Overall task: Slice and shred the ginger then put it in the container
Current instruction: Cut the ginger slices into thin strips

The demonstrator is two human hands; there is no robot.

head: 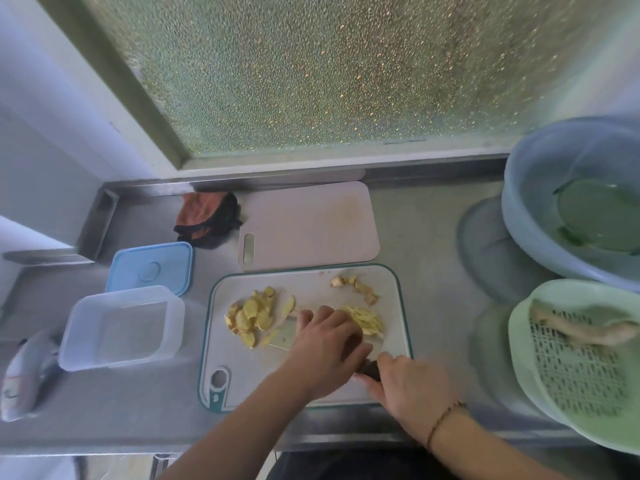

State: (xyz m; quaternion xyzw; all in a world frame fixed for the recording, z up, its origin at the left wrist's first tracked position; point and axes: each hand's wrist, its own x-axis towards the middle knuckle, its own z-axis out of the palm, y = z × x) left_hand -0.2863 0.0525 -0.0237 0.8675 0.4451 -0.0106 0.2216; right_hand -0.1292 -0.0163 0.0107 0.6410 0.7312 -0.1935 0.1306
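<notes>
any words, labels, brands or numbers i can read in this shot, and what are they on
No text here can be read.
Packet at the counter's left edge: dark marks on it, too blurred to read.
Teal-edged cutting board: a small mark below the handle hole, too small to tell.
Blue lid: an embossed circle only, no letters visible.
Clear container, pink board, basin and green strainer: no markings show.

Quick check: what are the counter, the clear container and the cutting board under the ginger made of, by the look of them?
Counter: likely stainless steel, grey with a dull brushed sheen and a folded rim.
Container: translucent plastic, with the counter showing through its walls.
Cutting board: probably matte plastic, pale with a teal edge band and a moulded hanging hole.
</notes>
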